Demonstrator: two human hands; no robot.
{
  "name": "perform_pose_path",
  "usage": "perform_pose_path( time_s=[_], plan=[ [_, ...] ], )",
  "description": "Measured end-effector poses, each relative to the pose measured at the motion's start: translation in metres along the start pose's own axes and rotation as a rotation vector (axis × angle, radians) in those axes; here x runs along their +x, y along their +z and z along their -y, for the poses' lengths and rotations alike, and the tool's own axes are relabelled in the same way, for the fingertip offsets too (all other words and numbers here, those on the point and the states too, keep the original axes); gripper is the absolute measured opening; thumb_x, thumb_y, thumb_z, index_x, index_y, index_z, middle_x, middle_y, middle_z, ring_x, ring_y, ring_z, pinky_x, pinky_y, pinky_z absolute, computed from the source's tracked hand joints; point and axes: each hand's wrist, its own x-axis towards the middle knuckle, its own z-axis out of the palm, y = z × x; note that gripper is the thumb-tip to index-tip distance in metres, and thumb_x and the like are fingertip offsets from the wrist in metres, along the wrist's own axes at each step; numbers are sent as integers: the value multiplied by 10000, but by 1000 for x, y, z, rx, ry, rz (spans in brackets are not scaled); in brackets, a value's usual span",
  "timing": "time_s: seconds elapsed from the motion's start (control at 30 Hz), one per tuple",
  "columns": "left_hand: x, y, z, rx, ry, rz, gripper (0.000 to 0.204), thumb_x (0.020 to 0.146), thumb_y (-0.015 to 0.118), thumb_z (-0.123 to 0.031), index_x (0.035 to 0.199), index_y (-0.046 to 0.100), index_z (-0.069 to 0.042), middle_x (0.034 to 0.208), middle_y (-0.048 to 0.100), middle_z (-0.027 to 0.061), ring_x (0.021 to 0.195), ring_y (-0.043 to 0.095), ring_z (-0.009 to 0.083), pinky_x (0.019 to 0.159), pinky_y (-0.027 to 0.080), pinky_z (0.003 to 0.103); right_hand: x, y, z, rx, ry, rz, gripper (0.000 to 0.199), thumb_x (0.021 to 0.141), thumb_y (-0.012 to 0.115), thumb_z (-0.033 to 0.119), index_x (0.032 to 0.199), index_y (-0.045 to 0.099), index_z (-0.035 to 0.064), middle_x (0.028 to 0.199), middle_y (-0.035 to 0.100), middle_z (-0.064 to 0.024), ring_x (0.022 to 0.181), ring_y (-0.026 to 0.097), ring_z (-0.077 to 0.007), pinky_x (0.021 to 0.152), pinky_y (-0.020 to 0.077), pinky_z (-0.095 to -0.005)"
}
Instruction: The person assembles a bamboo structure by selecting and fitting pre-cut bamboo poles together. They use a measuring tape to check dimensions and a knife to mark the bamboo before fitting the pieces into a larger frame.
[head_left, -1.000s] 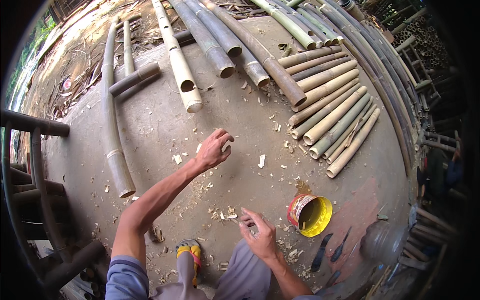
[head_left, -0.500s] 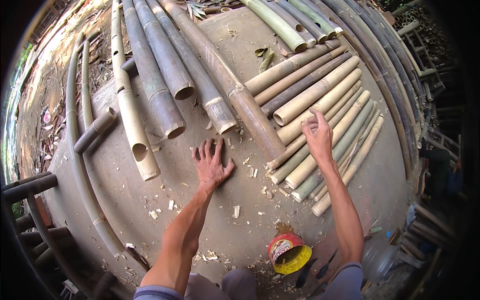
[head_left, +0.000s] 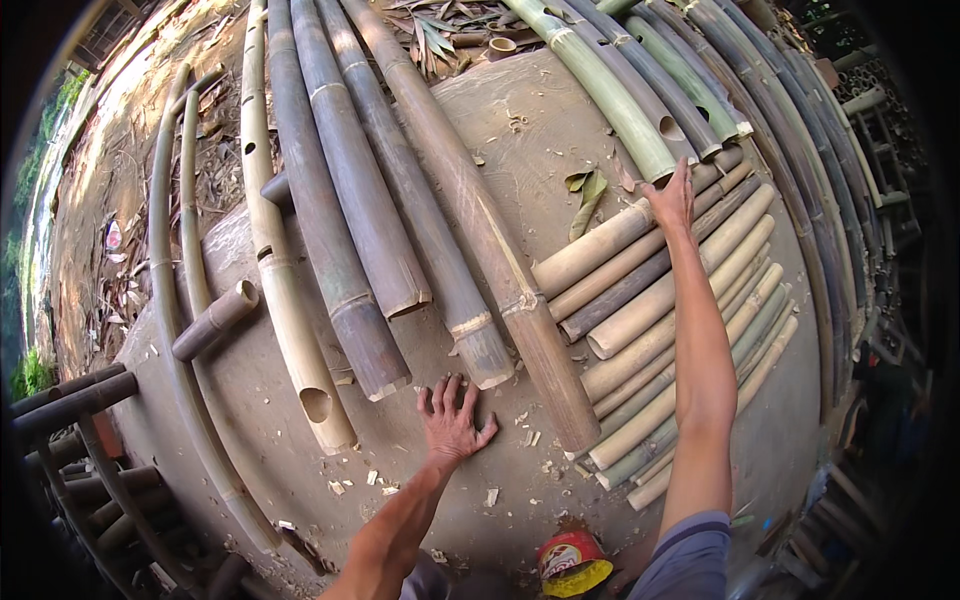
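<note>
"So, starting from the far left, what have we got?"

"A dark bamboo frame (head_left: 75,400), then a long curved pole (head_left: 162,240), and a pale pole (head_left: 298,345) with holes cut in it. Next come several dark poles (head_left: 338,265) lying side by side."

"And the hands?"

"The left hand (head_left: 455,430) is just below the ends of those dark poles, fingers spread, palm down on the floor (head_left: 520,150). It grips nothing, and I'd judge it's there as a prop for the body."

"What's right of it?"

"A brown pole (head_left: 555,375), with a red and yellow bucket (head_left: 572,565) down at the lower edge. Then the short tubes (head_left: 635,318), laid in a slanting row beside the brown pole."

"Those matter most?"

"They and the green pole (head_left: 608,100) do. The right hand (head_left: 672,198) is stretched out where the row's far tubes meet that pole's open end. Its fingers look partly bent; whether they grip anything, I can't tell."

"Which step is this, then?"

"A long reach, I'd say, with the weight on the left arm. Taking a piece from there would call for fingers closed firmly round it and a steady left palm."
</note>
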Motion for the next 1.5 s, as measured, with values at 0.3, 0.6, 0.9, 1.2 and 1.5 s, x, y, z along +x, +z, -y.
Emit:
perform_pose_path(
  time_s=[0.3, 0.6, 0.9, 1.2, 1.5],
  plan=[
    [-7, 0, 4, 19, -65, 57, 614, 718, 600, -520, 1213, 525, -163, 1315, 408, 97, 1282, 316, 268, 1064, 164, 529, 10, 10, 75, -160, 33, 176, 829, 676, 788, 306, 1301, 321, 26, 1315, 402, -252, 1220, 396, -434, 1001, 350, -521],
    [-3, -2, -1, -22, -39, 46, 678, 720, 601, -503, 1297, 496, -161, 1314, 408, 107, 1280, 320, 267, 1073, 155, 526, -60, 34, 75, -53, -319, 162, 825, 718, 740, 273, 1364, 277, 52, 1207, 453, -346, 1043, 532, -485, 885, 461, -517],
    [-8, 0, -5, -38, 26, -41, 719, 699, 613, -482, 1323, 454, -162, 1290, 402, 122, 1271, 315, 289, 1073, 148, 530, -212, -81, 51, 55, -294, 195, 653, 744, 688, 273, 1288, 378, 88, 1072, 504, -299, 952, 557, -463, 819, 461, -520],
    [-17, -1, 23, -340, 70, -70, 634, 761, 562, -494, 1287, 491, -148, 1310, 436, 130, 1281, 327, 303, 1078, 201, 492, -500, -280, 49, 284, -282, 305, 486, 700, 746, 256, 1004, 485, -19, 927, 514, -233, 834, 522, -392, 731, 431, -468],
    [-133, -103, -101, -2222, -300, 928, 876, 799, 568, -639, 1389, 311, -45, 1352, 433, 180, 1262, 431, 311, 1066, 335, 524, -780, -411, 12, 100, -65, 353, 576, 632, 825, 252, 1079, 539, 28, 1103, 504, -245, 963, 524, -428, 787, 470, -480]
  ],
)
